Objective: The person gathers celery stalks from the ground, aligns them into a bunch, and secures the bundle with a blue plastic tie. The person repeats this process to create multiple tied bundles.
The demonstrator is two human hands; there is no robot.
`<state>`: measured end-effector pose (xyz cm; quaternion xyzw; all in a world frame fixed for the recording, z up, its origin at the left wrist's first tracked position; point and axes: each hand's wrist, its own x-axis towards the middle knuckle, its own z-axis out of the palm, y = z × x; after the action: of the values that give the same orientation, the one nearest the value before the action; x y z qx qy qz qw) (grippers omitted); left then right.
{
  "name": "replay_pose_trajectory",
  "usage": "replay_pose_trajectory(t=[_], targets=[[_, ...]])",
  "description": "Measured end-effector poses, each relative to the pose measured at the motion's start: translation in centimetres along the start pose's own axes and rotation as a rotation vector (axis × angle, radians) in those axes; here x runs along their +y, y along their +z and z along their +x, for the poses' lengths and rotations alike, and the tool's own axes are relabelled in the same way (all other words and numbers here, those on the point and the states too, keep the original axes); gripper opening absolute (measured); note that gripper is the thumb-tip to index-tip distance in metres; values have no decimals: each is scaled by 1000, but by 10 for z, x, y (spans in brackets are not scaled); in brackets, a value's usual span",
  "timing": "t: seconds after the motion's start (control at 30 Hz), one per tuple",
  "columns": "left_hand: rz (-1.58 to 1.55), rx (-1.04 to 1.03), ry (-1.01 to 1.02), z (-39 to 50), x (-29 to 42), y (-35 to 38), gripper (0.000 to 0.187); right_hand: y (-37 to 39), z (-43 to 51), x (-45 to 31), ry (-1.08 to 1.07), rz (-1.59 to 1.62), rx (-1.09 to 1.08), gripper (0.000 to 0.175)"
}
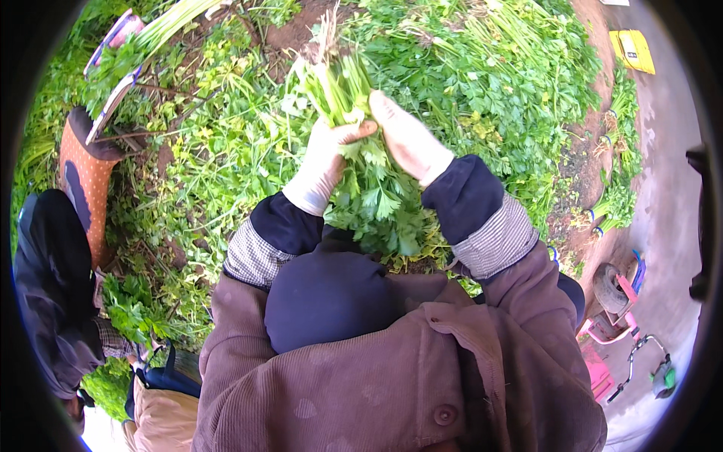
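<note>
A bunch of leafy celery [339, 85] is held up in front of me, its roots pointing away and its leaves hanging towards my lap. My left hand [323, 158] is wrapped around the stalks, with the thumb across their front. Along the bunch's right side lies my right hand [409, 138], thumb against the stalks; its other fingers are hidden behind the leaves. Beneath and beyond the hands, cut celery stalks and leaves [486, 85] cover the ground, with a thick heap to the right.
Celery bunches with blue ties [607, 212] line the right side, near a yellow container [631, 52]. A pink wheeled frame [613, 333] with a tyre stands lower right. On the left are another person's dark-clothed leg [48, 271] and a dotted orange boot [87, 175].
</note>
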<state>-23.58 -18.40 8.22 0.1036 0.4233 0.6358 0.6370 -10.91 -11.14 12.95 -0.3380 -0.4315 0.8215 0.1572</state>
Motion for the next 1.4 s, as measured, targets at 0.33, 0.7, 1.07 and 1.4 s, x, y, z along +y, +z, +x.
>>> replay_pose_trajectory(t=[0.33,0.7,1.07,1.4], targets=[[-192,330,-38,-3,25,-37,20,25,-24,77,309,32,-145,100],[6,257,226,-28,60,-62,48,31,-3,89,259,-199,148,36],[-89,314,-411,-52,-93,-120,76,9,-15,94,323,68,204,32],[-493,486,35,-1,-34,-133,53,2,-57,94,465,-510,-86,48]])
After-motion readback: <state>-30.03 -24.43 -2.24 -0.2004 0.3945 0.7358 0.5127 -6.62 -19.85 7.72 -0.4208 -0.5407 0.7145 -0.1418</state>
